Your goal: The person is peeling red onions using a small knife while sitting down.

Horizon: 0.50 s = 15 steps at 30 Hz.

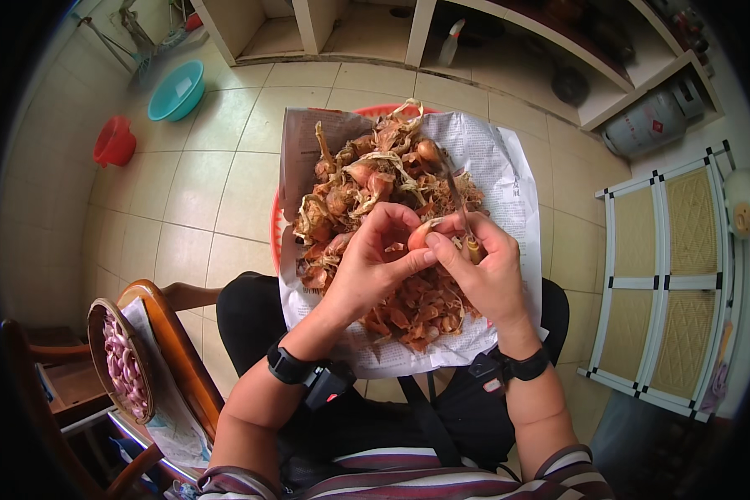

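Note:
Between my two hands is a small reddish shallot (420, 237), its dry stem end pointing up and right. My left hand (381, 250) pinches it from the left with thumb and fingers. My right hand (484, 262) grips it from the right and also keeps a small knife (456, 190) in its fingers, the dark blade pointing up and away. Beneath them lies newspaper (487, 156) with unpeeled shallots (362, 178) heaped on its far left part. Loose brown skins (419, 315) are piled nearer to me, below my hands.
The newspaper rests over a red basket (275, 231). At the left, a woven basket of peeled shallots (149, 390) stands on a wooden chair (178, 350). Farther off are a teal basin (178, 90), a red basin (114, 141), a gas cylinder (647, 122) and a white-framed rack (659, 284).

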Each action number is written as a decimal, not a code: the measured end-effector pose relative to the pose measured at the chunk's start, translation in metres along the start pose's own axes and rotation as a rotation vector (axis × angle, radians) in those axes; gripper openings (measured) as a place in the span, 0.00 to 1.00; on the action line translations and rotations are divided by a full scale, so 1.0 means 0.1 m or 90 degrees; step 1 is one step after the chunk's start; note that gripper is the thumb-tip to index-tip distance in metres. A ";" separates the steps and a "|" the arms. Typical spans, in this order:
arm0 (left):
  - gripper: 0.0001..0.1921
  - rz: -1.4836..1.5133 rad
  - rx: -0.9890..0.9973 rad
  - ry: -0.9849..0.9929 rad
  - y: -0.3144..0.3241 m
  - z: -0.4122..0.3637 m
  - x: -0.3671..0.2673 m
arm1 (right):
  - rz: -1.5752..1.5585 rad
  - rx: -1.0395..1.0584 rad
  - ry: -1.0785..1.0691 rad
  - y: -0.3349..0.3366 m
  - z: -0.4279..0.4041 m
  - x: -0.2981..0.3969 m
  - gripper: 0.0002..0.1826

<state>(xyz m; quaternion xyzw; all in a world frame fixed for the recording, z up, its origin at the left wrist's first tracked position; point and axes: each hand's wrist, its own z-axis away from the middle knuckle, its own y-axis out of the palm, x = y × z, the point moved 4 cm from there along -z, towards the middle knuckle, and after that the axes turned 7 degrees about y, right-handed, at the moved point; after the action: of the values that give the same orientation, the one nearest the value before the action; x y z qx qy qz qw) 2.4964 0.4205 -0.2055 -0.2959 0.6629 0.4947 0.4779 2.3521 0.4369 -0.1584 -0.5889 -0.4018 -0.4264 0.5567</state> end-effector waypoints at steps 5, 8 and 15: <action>0.18 -0.035 0.014 0.008 -0.02 0.00 0.00 | 0.004 0.001 0.023 0.00 0.00 -0.04 0.06; 0.16 -0.031 0.035 0.005 0.01 0.00 -0.07 | -0.006 -0.012 0.026 0.00 0.00 -0.03 0.07; 0.17 0.094 0.016 -0.104 0.04 0.02 -0.03 | -0.032 -0.020 0.066 -0.02 0.00 -0.11 0.07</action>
<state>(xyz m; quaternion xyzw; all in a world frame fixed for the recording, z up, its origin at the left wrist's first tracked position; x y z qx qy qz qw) 2.4948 0.4234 -0.2010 -0.1985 0.6480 0.5427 0.4962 2.3467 0.4367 -0.1684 -0.5641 -0.3807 -0.4765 0.5566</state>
